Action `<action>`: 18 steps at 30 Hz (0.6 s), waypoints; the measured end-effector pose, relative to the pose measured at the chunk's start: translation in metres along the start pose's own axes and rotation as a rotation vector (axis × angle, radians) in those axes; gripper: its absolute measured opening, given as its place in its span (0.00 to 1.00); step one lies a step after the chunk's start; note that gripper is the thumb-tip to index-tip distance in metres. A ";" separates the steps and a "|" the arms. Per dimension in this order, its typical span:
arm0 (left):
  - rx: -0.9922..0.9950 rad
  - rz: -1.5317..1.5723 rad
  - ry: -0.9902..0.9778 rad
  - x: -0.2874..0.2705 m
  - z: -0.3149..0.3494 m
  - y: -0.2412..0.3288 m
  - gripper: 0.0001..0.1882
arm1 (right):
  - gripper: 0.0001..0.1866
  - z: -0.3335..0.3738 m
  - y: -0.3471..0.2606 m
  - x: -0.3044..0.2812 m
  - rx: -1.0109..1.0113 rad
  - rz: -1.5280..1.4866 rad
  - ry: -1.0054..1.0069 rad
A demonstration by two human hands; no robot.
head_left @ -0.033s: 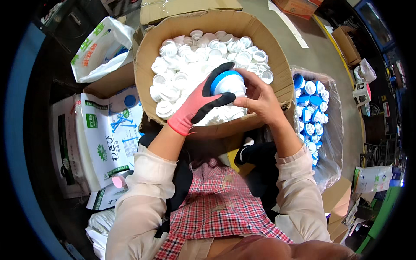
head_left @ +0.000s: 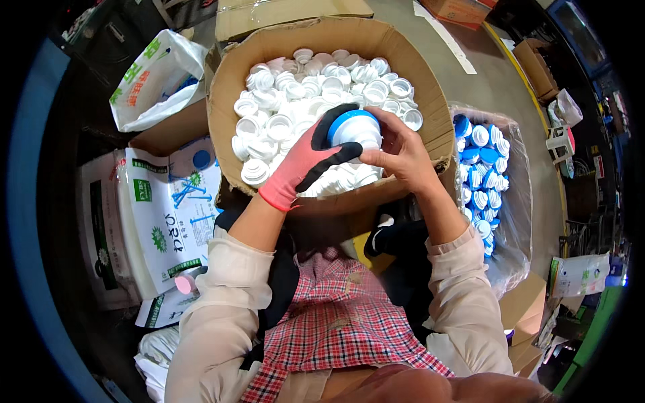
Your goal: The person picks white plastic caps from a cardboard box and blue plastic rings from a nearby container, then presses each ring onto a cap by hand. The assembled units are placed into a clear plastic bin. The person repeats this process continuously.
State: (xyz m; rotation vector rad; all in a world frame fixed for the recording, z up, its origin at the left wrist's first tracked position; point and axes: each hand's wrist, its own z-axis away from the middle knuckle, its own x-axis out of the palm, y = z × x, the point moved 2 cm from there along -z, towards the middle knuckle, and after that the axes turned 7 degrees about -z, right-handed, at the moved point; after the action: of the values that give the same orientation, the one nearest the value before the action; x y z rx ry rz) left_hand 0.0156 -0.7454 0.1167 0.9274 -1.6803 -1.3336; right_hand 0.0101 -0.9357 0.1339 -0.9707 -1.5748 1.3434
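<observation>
A white plastic cap with a blue rim (head_left: pixel 363 136) is held above the open cardboard box. My left hand (head_left: pixel 304 160), in a pink glove with black fingertips, grips it with the fingers over the far left side and the thumb at the near side. My bare right hand (head_left: pixel 406 156) closes round its right side, thumb in front and fingers partly hidden behind. Under my hands, many loose white stepped caps (head_left: pixel 277 125) fill the box (head_left: pixel 224 101). To the right, a box lined with clear plastic (head_left: pixel 516 201) holds several blue-and-white caps (head_left: pixel 488 156).
On the left, a printed white sheet (head_left: pixel 151 232) carries blue plastic sprue pieces (head_left: pixel 185 191) and a round blue disc (head_left: pixel 201 159). A white bag (head_left: pixel 156 84) stands behind it. A flattened carton (head_left: pixel 289 17) lies beyond the box. A pink-ended cylinder (head_left: pixel 185 283) sits near my left forearm.
The whole view has shifted very slightly. Both hands keep the same hold on the cap, with hardly any movement.
</observation>
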 end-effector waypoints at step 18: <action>-0.085 0.141 -0.030 0.002 0.001 -0.030 0.33 | 0.36 0.023 -0.023 -0.031 -0.002 0.135 0.099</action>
State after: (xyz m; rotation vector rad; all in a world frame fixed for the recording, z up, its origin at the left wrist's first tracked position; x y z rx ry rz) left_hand 0.0155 -0.7526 0.0872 0.7302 -1.6658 -1.3187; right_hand -0.0013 -0.9750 0.1514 -1.1443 -1.4583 1.3635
